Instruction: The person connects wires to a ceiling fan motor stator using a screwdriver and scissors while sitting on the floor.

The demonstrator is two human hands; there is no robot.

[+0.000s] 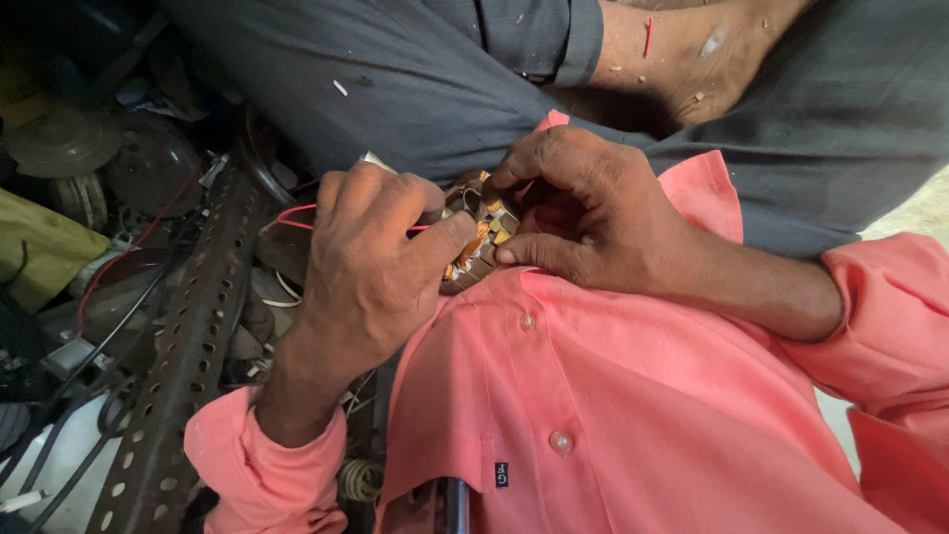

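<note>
Thing: small motor winding core (479, 235), copper coils, frame centre, against pink shirt (613, 396).
L hand (371, 262): at 9 o'clock of core; fingers curled tight, pinching its edge w/ red wire (297, 213).
R hand (583, 213): at 3 o'clock; fingers narrow, tips pressing coils.
Step tip: judged best to keep L grip firm, tuck turns gently, no nicking wire.
Nearby: perforated metal bar (188, 346) at 8 o'clock.

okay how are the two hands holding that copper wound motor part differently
The left hand shows its back, fingers curled over the motor part from the left; the right hand pinches its right edge with thumb and fingertips. A red wire runs beside the left hand, none by the right. Both wear pink sleeves.
</note>
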